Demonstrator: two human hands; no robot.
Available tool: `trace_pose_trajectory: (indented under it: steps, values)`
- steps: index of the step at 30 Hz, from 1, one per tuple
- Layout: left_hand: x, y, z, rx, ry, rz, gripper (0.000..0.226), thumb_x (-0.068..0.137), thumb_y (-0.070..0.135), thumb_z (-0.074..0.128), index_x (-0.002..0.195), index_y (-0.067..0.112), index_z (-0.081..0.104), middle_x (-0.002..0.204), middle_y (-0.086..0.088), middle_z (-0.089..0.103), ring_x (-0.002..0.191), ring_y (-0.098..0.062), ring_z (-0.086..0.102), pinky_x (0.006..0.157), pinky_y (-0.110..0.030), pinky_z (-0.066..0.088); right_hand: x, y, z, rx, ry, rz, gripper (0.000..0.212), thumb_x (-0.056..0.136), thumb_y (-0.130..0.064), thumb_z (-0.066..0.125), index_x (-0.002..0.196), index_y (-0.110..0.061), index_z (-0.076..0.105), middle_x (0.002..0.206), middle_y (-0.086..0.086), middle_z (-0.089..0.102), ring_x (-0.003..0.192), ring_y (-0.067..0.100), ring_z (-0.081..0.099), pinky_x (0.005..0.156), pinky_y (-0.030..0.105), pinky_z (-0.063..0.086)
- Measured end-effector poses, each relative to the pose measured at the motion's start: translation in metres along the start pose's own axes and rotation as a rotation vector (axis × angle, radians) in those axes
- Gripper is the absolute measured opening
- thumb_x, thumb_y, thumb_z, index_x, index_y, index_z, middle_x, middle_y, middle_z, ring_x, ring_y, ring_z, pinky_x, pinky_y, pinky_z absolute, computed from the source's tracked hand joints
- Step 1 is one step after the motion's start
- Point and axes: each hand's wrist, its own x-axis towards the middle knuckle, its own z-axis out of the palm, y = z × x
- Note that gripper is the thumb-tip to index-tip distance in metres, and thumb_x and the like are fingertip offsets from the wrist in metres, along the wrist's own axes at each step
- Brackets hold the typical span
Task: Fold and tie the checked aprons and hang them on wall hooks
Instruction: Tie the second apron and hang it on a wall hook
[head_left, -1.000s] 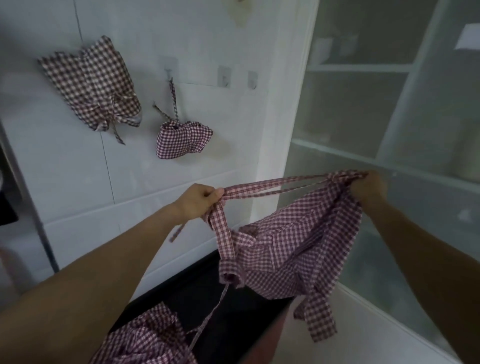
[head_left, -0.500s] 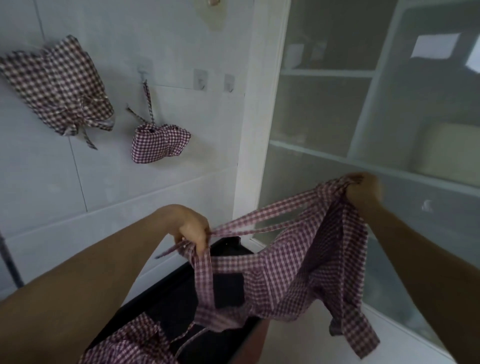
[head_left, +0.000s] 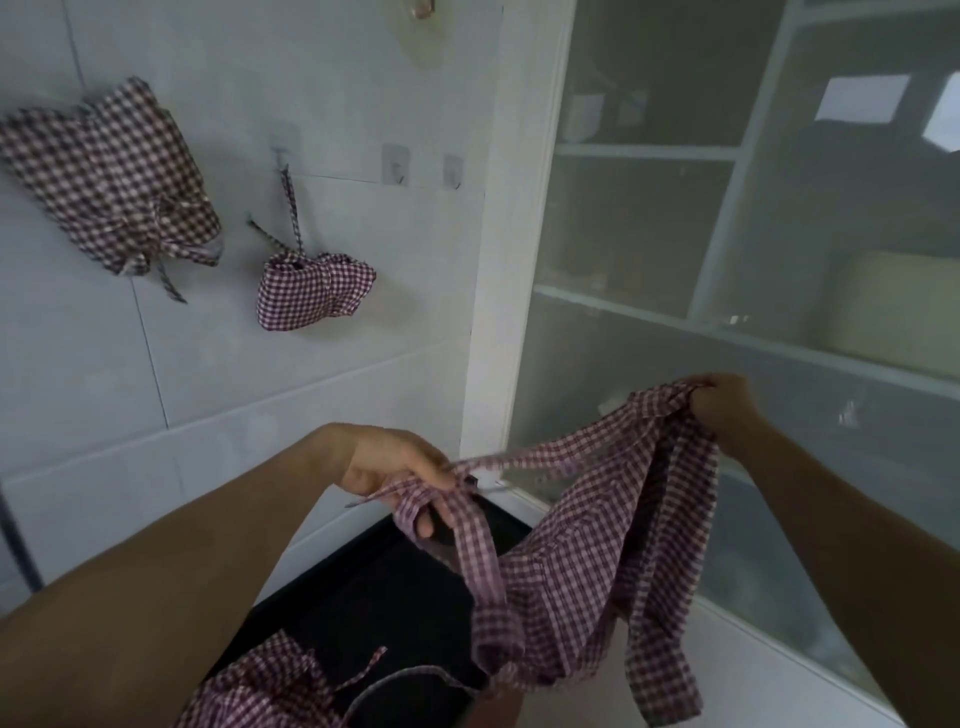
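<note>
Hands spread the apron (head_left: 597, 530) for folding: left hand (head_left: 395, 467) grip pinches its straps (head_left: 457, 499), right hand (head_left: 722, 405) grip clamps its top edge.

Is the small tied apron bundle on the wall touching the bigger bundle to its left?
Apart. The head view shows bare white wall between the small bundle and the bigger bundle; only the loose strap ends come near.

A black worktop (head_left: 363, 597) sits below the left hand's fingers (head_left: 423, 522), against the white tiled wall. A crumpled checked apron (head_left: 260, 686) lies on its near edge, strings trailing across.
</note>
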Motion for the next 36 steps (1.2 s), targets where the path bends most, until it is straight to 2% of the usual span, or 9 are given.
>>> trace_pose_trajectory:
  steps: [5, 8, 13, 21, 25, 27, 30, 34, 36]
  values:
    - [0.013, 0.000, 0.008, -0.057, 0.169, 0.005, 0.046, 0.094, 0.036, 0.061, 0.122, 0.000, 0.066, 0.120, -0.018, 0.069, 0.115, -0.033, 0.064, 0.098, -0.037, 0.052, -0.001, 0.000, 0.002, -0.003, -0.060, -0.010, 0.030, 0.087, 0.015, 0.047, 0.099, 0.005, 0.073, 0.092, 0.017, 0.068, 0.070, 0.024, 0.062, 0.075, 0.037, 0.060]
    - [0.024, -0.005, 0.005, -0.222, 0.125, 0.060, 0.046, 0.095, 0.032, 0.062, 0.126, -0.002, 0.063, 0.129, -0.024, 0.062, 0.124, -0.043, 0.054, 0.111, -0.053, 0.039, -0.003, 0.000, 0.007, -0.010, -0.108, -0.033, 0.026, 0.088, 0.015, 0.049, 0.097, 0.007, 0.072, 0.091, 0.019, 0.070, 0.065, 0.018, 0.060, 0.057, 0.024, 0.058]
    - [0.030, 0.001, 0.015, -0.137, 0.090, 0.094, 0.032, 0.093, 0.005, 0.064, 0.125, 0.001, 0.063, 0.128, -0.021, 0.064, 0.113, -0.028, 0.063, 0.108, -0.040, 0.045, -0.003, 0.001, 0.015, -0.039, -0.220, -0.031, 0.027, 0.088, 0.013, 0.050, 0.088, -0.002, 0.072, 0.083, 0.018, 0.070, 0.079, 0.030, 0.063, 0.082, 0.053, 0.056]
    - [0.043, -0.003, 0.033, 0.222, -0.160, -0.142, 0.040, 0.087, 0.009, 0.074, 0.126, 0.007, 0.064, 0.126, -0.010, 0.067, 0.116, -0.024, 0.064, 0.105, -0.040, 0.049, 0.002, 0.000, 0.027, 0.046, -0.145, -0.021, 0.030, 0.087, 0.013, 0.044, 0.090, -0.001, 0.071, 0.086, 0.018, 0.069, 0.081, 0.031, 0.062, 0.084, 0.053, 0.055]
    - [0.045, -0.014, 0.024, 0.580, 0.083, -0.368, 0.054, 0.081, 0.052, 0.076, 0.120, 0.016, 0.066, 0.114, 0.001, 0.068, 0.103, -0.019, 0.065, 0.099, -0.034, 0.052, 0.013, 0.005, 0.022, 0.131, -0.023, 0.043, 0.031, 0.086, 0.012, 0.046, 0.088, -0.005, 0.072, 0.089, 0.015, 0.069, 0.092, 0.033, 0.065, 0.091, 0.053, 0.055]
    - [0.040, -0.023, 0.011, 0.426, 0.199, -0.367, 0.060, 0.083, 0.063, 0.065, 0.113, 0.012, 0.067, 0.110, -0.001, 0.070, 0.099, -0.019, 0.066, 0.098, -0.033, 0.053, 0.016, 0.013, 0.017, 0.098, 0.000, 0.062, 0.030, 0.087, 0.009, 0.049, 0.102, -0.002, 0.073, 0.102, 0.019, 0.071, 0.097, 0.034, 0.066, 0.093, 0.052, 0.055]
    - [0.031, -0.024, -0.004, 0.007, 0.367, -0.163, 0.048, 0.087, 0.050, 0.063, 0.103, 0.005, 0.070, 0.103, -0.010, 0.074, 0.096, -0.021, 0.069, 0.090, -0.029, 0.056, 0.011, 0.022, 0.011, 0.021, -0.013, 0.048, 0.029, 0.089, 0.010, 0.048, 0.105, 0.004, 0.071, 0.102, 0.020, 0.069, 0.093, 0.031, 0.062, 0.096, 0.050, 0.053]
    - [0.045, -0.013, -0.016, -0.230, 1.117, 0.133, 0.019, 0.096, 0.021, 0.065, 0.080, 0.010, 0.067, 0.074, -0.002, 0.061, 0.080, -0.024, 0.062, 0.053, -0.014, 0.049, 0.010, 0.039, 0.013, -0.104, 0.036, -0.002, 0.030, 0.084, 0.005, 0.054, 0.104, -0.003, 0.074, 0.103, 0.017, 0.072, 0.101, 0.034, 0.066, 0.095, 0.047, 0.053]
    - [0.048, 0.001, -0.015, -0.258, 1.000, 0.055, 0.021, 0.093, 0.027, 0.068, 0.092, 0.006, 0.068, 0.079, -0.003, 0.064, 0.074, -0.020, 0.061, 0.060, -0.020, 0.050, 0.013, 0.048, 0.016, -0.208, -0.026, 0.018, 0.030, 0.085, 0.004, 0.053, 0.107, 0.000, 0.073, 0.103, 0.018, 0.072, 0.095, 0.031, 0.064, 0.090, 0.043, 0.054]
